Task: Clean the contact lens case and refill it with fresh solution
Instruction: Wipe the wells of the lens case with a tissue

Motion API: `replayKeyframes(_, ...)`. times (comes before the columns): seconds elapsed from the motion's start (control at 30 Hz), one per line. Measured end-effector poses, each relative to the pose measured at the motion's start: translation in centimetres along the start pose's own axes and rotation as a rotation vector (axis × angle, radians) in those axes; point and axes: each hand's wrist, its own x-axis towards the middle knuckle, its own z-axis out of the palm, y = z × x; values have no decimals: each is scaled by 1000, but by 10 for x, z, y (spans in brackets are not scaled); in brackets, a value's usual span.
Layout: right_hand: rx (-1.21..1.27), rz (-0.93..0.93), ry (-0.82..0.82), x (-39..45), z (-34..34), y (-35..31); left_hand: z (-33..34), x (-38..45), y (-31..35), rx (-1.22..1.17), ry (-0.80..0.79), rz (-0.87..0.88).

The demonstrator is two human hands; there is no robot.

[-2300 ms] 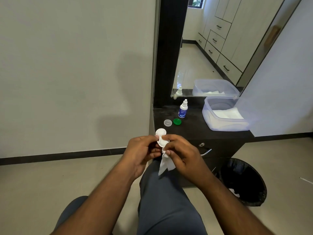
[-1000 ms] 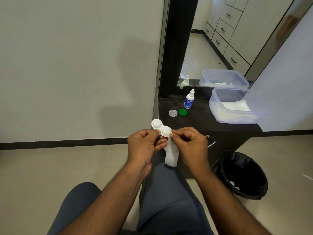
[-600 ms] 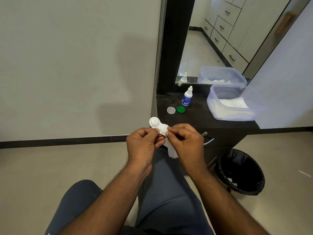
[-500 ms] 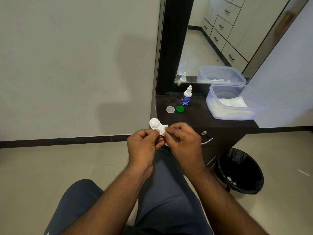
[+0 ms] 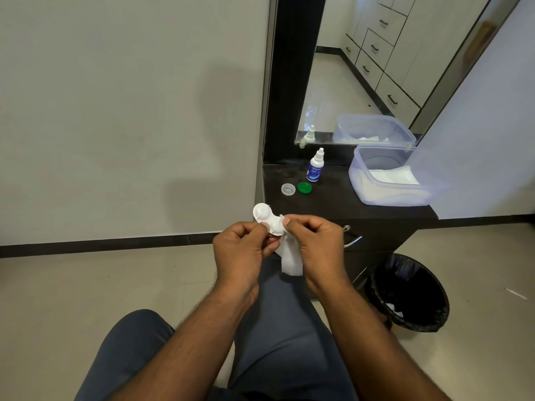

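Head view, left to right. Left hand (image 5: pixel 241 250) is curled, fingertips pinching the near end of the white contact lens case (image 5: pixel 267 219); the case's far well sticks out up-left past the fingers, open side up. Case is held in the air in front of the dark cabinet (image 5: pixel 376 235), above the person's lap, not on any surface. Right hand (image 5: pixel 314 241) is also curled, thumb and forefinger pinching a white tissue (image 5: pixel 291 260) against the near well of the case; the rest of the tissue hangs down between the two hands. Can't tell how much of that well the tissue covers.

On the cabinet top: clear cap (image 5: pixel 288 189) and green cap (image 5: pixel 304 187) lying side by side, just apart, near the left edge. Solution bottle (image 5: pixel 315 166) stands upright just behind the green cap, white nozzle up, blue label. Further right, a translucent plastic tub (image 5: pixel 359 180) with white tissues inside. Mirror (image 5: pixel 347 82) behind reflects the bottle and tub. On the floor right of the cabinet, a bin with a black liner (image 5: pixel 408 293).
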Motion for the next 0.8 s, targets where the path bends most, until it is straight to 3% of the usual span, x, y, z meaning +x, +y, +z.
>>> replayKeyframes(0.13,-94,-112,11,-8,-1,5,-2,1,1,-16,6,6)
replayKeyframes(0.33,74,59,-6,-1,-1,1,-4,0,-4,-25,-12,-8)
replayKeyframes(0.6,142,116,82,-5,2,7,-5,-2,-4,-61,-34,-40)
replayKeyframes(0.8,91,82,27,-11,2,7,-6,-1,-2,-101,-21,-41)
